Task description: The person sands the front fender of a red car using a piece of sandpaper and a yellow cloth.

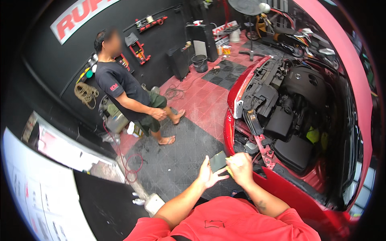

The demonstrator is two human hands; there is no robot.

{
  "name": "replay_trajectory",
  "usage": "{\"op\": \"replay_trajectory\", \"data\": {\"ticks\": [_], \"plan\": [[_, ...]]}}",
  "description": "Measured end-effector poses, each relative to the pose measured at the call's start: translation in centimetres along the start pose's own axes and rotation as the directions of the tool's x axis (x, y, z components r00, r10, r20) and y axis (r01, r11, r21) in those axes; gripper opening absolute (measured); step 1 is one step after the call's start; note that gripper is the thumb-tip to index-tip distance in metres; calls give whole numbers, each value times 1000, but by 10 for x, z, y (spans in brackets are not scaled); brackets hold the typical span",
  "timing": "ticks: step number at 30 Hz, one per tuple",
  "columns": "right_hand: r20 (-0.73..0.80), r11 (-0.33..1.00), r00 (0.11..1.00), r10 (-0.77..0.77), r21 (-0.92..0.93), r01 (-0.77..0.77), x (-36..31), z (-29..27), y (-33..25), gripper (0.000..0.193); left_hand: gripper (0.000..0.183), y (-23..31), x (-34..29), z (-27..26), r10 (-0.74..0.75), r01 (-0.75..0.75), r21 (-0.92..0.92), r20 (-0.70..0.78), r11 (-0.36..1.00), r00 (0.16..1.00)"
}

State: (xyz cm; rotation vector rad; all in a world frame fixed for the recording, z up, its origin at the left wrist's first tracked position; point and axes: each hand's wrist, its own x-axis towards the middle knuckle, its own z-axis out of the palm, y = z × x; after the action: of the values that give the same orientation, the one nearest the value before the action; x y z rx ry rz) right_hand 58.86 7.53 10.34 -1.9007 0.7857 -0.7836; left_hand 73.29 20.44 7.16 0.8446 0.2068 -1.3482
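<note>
My left hand [208,175] holds a smartphone [218,161], a dark flat rectangle, with the thumb along its left edge and fingers stretched beneath it. Close to its right side, my right hand [242,170] is closed round something yellow, apparently a cloth [230,171], of which only small parts show between and below the fingers. Both hands are in front of my red shirt, beside the front corner of a red car [230,134]. Its bonnet is raised, and the engine cover [306,82] lies exposed.
A person [122,86] in a dark shirt and shorts stands barefoot at the left. Behind are a black bucket [199,63], wall-mounted tool racks [138,50] and a motorcycle [285,38]. A red hose [134,164] trails across the tiled floor [173,160].
</note>
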Motion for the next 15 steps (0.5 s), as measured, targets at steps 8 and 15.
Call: {"op": "replay_trajectory", "data": {"ticks": [8,15], "plan": [[-197,996,980,-42,-84,26,27,115,-1,72,50,142,66,-74,-294,284,93,450,954,843],[-23,552,798,602,735,-395,-4,209,39,30,73,211,94,-65,-708,390,683,266,617,654]]}}
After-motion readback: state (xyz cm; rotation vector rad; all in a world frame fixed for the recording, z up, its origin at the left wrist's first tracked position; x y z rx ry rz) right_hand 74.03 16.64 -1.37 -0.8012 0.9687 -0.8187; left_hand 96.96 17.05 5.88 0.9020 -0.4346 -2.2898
